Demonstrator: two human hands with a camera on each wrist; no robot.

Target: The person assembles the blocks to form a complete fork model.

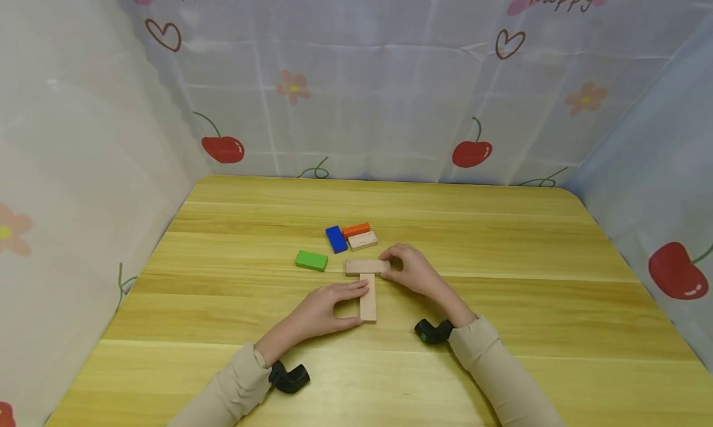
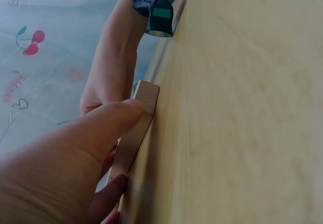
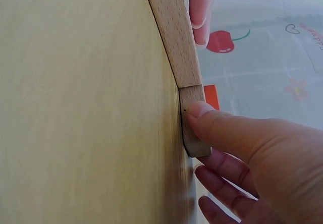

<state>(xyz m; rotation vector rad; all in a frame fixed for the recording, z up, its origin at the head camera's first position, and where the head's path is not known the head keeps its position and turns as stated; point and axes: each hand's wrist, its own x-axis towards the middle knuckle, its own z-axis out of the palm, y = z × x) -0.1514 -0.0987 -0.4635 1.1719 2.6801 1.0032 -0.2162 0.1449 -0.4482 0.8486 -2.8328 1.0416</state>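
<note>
Two plain wooden blocks lie on the table in a T shape and touch each other. My left hand (image 1: pixel 322 307) holds the lengthwise wooden block (image 1: pixel 368 306), with the thumb by its near end and fingertips over its upper part. The crosswise wooden block (image 1: pixel 359 267) lies against the far end of that block. My right hand (image 1: pixel 413 270) pinches its right end between thumb and fingers. In the right wrist view, the thumb presses on the side of the crosswise block (image 3: pixel 191 95), while the lower fingers are loosely bent below it.
Beyond the T lie a blue block (image 1: pixel 337 239), an orange block (image 1: pixel 356 230) and another plain wooden block (image 1: pixel 363 241), close together. A green block (image 1: pixel 311 260) lies to the left. The wooden table (image 1: pixel 501 229) is enclosed by printed curtains (image 1: pixel 356 105).
</note>
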